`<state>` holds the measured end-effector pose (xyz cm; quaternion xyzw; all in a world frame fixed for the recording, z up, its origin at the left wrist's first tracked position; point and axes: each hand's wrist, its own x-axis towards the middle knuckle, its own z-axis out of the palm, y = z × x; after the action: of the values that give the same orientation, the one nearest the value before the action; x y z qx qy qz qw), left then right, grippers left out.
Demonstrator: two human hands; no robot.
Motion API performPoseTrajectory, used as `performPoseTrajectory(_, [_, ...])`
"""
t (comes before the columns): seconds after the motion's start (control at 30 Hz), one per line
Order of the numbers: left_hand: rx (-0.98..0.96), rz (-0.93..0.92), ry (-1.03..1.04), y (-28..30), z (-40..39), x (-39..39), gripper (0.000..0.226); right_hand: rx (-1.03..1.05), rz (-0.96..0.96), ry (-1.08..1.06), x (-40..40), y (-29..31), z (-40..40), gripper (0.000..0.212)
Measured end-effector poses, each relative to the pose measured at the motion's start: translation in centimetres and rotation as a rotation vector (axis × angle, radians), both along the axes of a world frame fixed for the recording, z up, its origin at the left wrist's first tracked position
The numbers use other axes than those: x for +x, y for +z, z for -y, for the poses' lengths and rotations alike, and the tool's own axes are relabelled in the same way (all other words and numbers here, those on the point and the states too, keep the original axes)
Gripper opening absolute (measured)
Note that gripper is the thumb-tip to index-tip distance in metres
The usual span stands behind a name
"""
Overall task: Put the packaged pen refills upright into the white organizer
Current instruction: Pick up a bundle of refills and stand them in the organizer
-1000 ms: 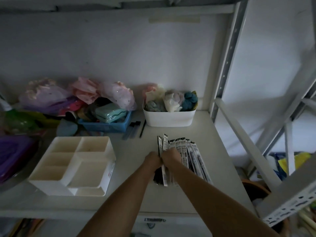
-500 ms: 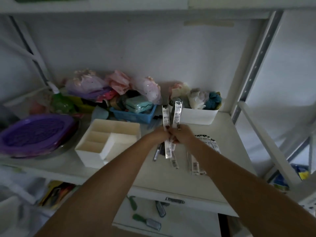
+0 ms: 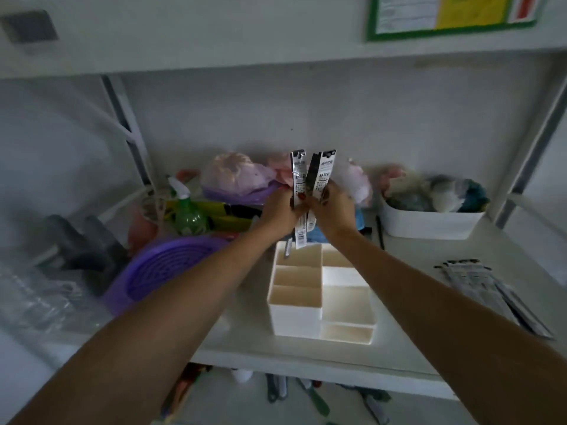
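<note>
My left hand (image 3: 280, 211) and my right hand (image 3: 333, 210) together hold a small bundle of packaged pen refills (image 3: 310, 179) upright. The packs are long, narrow, black and white. Their lower ends hang just above the back left compartment of the white organizer (image 3: 294, 314), which stands on the white shelf with several compartments, all without contents. More packaged refills (image 3: 484, 289) lie flat on the shelf to the right.
A purple round basket (image 3: 165, 268) and a green spray bottle (image 3: 187, 214) sit left of the organizer. A white bin of soft items (image 3: 429, 223) stands at the back right. Bagged items crowd the back. Metal shelf posts rise on both sides.
Both hands have lifted the refill packs off the pile and carried them left, up over the organizer. The view has swung left and down with them.
</note>
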<state>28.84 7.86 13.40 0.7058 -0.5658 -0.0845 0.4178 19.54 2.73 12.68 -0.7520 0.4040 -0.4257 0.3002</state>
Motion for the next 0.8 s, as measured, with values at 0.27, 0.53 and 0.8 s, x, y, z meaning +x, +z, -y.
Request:
performPoseTrajectory(0.27, [0.04, -0.105, -0.047, -3.7, -0.6, 5.1, 0.025, 0.021, -0.067, -0.138, 4.3, -3.5, -1.5, 0.023])
performPoseTrajectory(0.53, [0.114, -0.325, -0.234, -3.6, 1.1, 5.0, 0.027, 0.025, -0.151, -0.203, 1.7, -3.3, -0.2, 0.024])
performPoseTrajectory(0.8, [0.084, -0.088, -0.264, -4.7, 1.7, 5.8, 0.027, 0.049, -0.209, -0.118, 1.7, -3.9, -0.4, 0.023])
